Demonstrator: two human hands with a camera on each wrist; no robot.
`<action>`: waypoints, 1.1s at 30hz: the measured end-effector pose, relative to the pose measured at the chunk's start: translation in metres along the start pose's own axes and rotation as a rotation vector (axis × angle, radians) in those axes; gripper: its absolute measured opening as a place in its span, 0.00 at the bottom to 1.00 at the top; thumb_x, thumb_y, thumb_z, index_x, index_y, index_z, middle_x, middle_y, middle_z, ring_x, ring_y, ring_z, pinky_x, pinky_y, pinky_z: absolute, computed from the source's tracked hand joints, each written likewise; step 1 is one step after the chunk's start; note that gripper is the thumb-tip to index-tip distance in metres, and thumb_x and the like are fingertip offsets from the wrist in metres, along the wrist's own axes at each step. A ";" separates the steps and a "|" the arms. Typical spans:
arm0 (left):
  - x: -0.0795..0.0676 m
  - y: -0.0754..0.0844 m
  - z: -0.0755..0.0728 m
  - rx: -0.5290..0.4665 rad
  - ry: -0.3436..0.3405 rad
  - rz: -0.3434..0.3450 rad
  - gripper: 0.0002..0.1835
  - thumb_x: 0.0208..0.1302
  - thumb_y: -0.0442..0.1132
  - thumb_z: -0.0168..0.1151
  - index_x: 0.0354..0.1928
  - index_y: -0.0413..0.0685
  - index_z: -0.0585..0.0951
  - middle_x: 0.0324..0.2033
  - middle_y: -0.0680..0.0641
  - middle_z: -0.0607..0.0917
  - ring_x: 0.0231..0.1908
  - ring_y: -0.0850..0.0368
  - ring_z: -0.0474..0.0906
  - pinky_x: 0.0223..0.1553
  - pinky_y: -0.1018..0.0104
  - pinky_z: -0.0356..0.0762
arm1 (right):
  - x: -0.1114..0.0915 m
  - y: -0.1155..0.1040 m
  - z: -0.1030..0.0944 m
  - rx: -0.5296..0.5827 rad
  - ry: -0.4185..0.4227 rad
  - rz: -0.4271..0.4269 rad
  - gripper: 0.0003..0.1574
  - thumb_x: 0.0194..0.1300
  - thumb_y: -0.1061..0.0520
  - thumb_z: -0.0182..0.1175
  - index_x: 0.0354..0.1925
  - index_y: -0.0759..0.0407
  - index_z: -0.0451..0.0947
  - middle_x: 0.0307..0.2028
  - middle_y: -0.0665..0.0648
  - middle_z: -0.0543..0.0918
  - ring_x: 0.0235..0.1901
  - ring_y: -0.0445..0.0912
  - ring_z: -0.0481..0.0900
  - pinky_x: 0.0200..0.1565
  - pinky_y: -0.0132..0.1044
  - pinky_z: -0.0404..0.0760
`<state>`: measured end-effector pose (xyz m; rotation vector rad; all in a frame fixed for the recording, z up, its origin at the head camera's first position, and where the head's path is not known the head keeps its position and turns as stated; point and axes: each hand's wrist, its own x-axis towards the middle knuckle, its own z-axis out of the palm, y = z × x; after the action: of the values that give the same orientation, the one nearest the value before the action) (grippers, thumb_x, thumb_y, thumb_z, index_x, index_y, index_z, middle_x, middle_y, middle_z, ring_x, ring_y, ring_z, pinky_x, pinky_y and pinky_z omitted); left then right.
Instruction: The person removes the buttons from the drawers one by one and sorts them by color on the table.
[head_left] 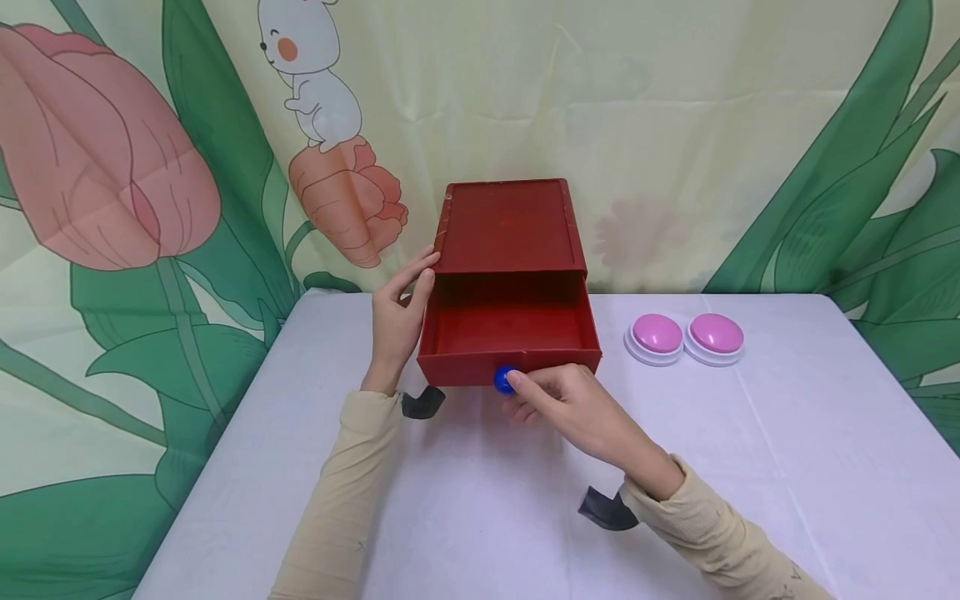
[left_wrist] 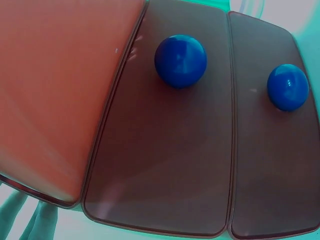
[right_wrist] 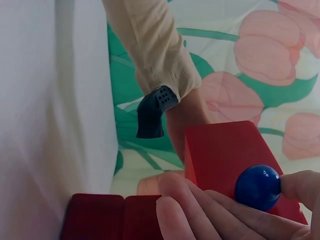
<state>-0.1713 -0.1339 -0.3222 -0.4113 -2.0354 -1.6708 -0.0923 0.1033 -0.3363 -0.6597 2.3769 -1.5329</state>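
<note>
A dark red drawer cabinet (head_left: 504, 225) stands at the back middle of the table. Its top drawer (head_left: 468, 368) is pulled out, and I see a bare red inside. My right hand (head_left: 577, 408) pinches the drawer's round blue knob (head_left: 503, 380) between thumb and fingers; the right wrist view has the same knob (right_wrist: 257, 187) at its lower right. Along the cabinet's left side lies my left hand (head_left: 397, 321), its fingers extended and touching the wall near the front edge. Two closed drawer fronts (left_wrist: 155, 165) with blue knobs (left_wrist: 180, 61) appear in the left wrist view.
Two pink push buttons (head_left: 657, 335) on white bases sit side by side to the cabinet's right. A white cloth covers the table (head_left: 480, 517). Behind it hangs a curtain (head_left: 660, 150) printed with tulips, leaves and a rabbit. Black wrist-worn pieces (head_left: 609, 508) stick out by both sleeves.
</note>
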 end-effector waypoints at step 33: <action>0.001 0.000 -0.001 0.017 0.010 -0.001 0.17 0.73 0.34 0.54 0.59 0.35 0.80 0.62 0.40 0.79 0.63 0.50 0.76 0.54 0.67 0.80 | 0.025 0.004 -0.009 0.024 0.041 -0.017 0.22 0.73 0.43 0.56 0.43 0.57 0.87 0.34 0.55 0.89 0.30 0.44 0.88 0.44 0.49 0.86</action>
<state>-0.1723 -0.1347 -0.3216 -0.3955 -2.0419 -1.6515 -0.1190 0.0998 -0.3349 -0.6506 2.3845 -1.5950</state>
